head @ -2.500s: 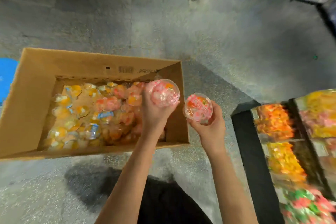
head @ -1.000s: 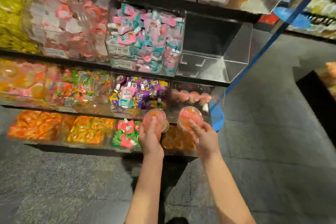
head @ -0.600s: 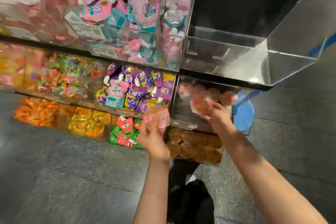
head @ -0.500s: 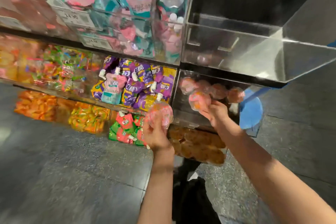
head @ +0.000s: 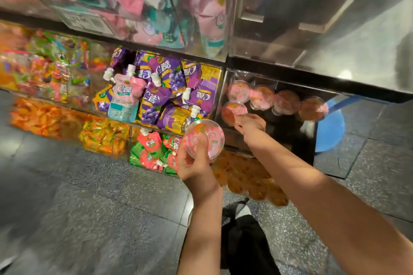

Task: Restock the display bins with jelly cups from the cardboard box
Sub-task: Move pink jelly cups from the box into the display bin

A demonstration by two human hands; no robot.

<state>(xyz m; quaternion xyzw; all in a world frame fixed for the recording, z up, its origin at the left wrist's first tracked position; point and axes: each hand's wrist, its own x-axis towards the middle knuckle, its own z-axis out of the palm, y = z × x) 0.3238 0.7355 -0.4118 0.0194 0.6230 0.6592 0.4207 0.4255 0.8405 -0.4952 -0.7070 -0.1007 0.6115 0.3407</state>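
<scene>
Clear acrylic display bins are stacked in tiers along the shelf front, above a dark speckled floor [head: 89, 219]. The bin of purple grape jelly pouches [head: 165, 94], with one pink pouch [head: 125, 98] among them, sits in the middle tier; below it lies a bin of red and green pouches [head: 154, 152], and to the left are bins of orange and yellow sweets [head: 67, 127]. An upper bin of pink and teal pouches [head: 156, 6] overhangs the middle tier, and beside it an upper clear bin [head: 324, 18] juts out over the target bin [head: 290, 136], so the way in is from the front, under its edge. Four peach jelly cups [head: 277, 101] stand in a row along the back wall of that target bin. The right hand [head: 250, 124] reaches over the bin's front edge toward its left side, fingers curled around a fifth jelly cup [head: 233, 111], which sits just in front of the leftmost cup of the row; whether it rests on the bin floor I cannot tell. The left hand [head: 194, 163] waits outside, near the bin's front left corner, gripping another jelly cup [head: 205, 137] from below with its thumb across the printed pink lid.
</scene>
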